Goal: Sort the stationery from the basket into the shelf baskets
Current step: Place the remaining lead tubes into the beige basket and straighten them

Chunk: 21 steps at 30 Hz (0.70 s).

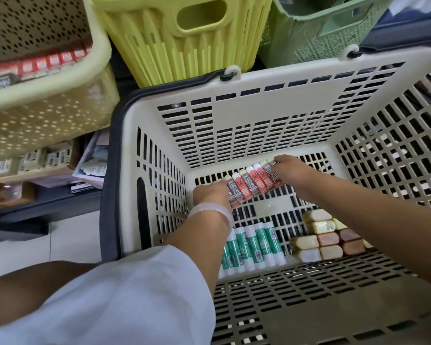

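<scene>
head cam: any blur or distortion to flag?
Head view: wide-angle bends the cream basket rim; shelf baskets top left are motion-smeared; the row of 2B boxes between left hand and right hand stays readable; lighting flat, no glare.

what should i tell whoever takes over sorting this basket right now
Left hand and right hand press in on the two ends of a row of small red and brown 2B lead boxes, fingers curled on the end boxes, low in the cream slotted plastic basket.
Also inside: green-and-white glue sticks and wrapped beige and brown erasers.
Done: similar red boxes sit in the pale yellow perforated shelf basket.
Left: shelve this row, then the glue sticks and erasers.
</scene>
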Each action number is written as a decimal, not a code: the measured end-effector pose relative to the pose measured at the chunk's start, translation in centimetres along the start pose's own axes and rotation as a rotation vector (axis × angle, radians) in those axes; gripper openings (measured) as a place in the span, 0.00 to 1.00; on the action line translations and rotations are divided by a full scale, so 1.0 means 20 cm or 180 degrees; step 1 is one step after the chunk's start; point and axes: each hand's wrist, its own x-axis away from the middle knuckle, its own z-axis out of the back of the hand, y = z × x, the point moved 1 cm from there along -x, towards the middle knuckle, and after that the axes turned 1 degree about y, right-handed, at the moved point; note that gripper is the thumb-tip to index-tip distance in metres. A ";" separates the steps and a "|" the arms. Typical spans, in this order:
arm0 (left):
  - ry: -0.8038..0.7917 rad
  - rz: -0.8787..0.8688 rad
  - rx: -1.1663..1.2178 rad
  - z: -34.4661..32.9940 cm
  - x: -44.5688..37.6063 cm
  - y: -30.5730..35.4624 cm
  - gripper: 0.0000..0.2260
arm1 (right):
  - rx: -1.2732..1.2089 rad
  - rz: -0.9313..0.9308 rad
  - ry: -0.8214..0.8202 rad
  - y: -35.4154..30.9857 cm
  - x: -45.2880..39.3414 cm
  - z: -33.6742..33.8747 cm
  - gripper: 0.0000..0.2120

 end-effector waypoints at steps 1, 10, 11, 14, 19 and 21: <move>0.0289 -0.0107 -0.0017 0.01 -0.02 0.01 0.21 | -0.0038 -0.0033 0.0036 0.00 0.00 0.00 0.15; -0.0028 -0.0942 -0.1015 -0.03 -0.01 0.00 0.22 | -0.0158 -0.0075 -0.0116 0.00 0.01 0.01 0.07; -0.0143 -0.0762 -0.0657 -0.04 -0.02 0.01 0.20 | -0.0174 -0.0059 -0.0116 0.00 0.01 0.01 0.07; -0.0278 -0.0373 -0.0330 -0.06 -0.01 0.03 0.18 | -0.0216 -0.0058 -0.0124 0.01 0.01 0.01 0.08; -0.0050 -0.0154 0.0469 -0.10 -0.10 -0.04 0.11 | -0.0288 -0.0058 -0.0125 0.00 0.01 0.01 0.08; -0.0016 0.0052 0.0183 -0.10 -0.10 -0.04 0.08 | -0.0327 -0.0054 -0.0124 0.00 0.02 0.01 0.08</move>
